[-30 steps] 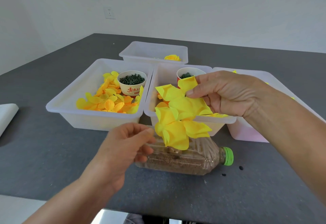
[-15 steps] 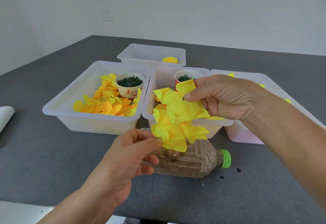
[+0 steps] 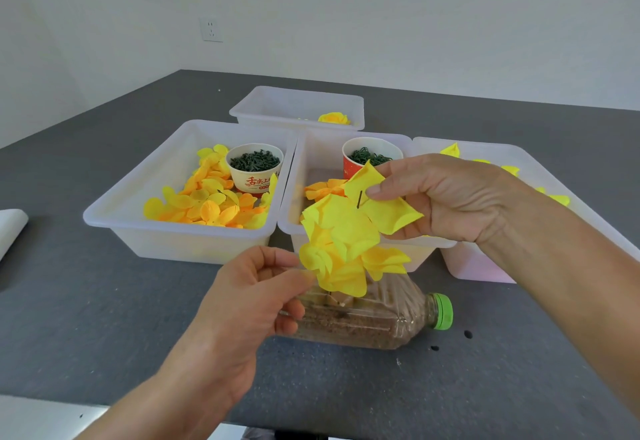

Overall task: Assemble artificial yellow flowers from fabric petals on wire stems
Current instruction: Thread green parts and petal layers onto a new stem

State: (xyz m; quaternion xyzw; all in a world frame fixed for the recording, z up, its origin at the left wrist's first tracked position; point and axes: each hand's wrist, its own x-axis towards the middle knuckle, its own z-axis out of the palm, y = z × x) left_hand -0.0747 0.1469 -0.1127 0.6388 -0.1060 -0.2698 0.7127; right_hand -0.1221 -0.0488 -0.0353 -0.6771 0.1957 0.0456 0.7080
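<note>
At centre, the right hand pinches a bright yellow fabric petal pierced by a thin dark wire stem. At seven o'clock of it, the left hand pinches the layered yellow fabric flower above a clear plastic bottle lying on its side.

light: bright, even, diffuse | shadows: soft, faint under tubs | blur: slight softness; edges: wide-angle bowing
</note>
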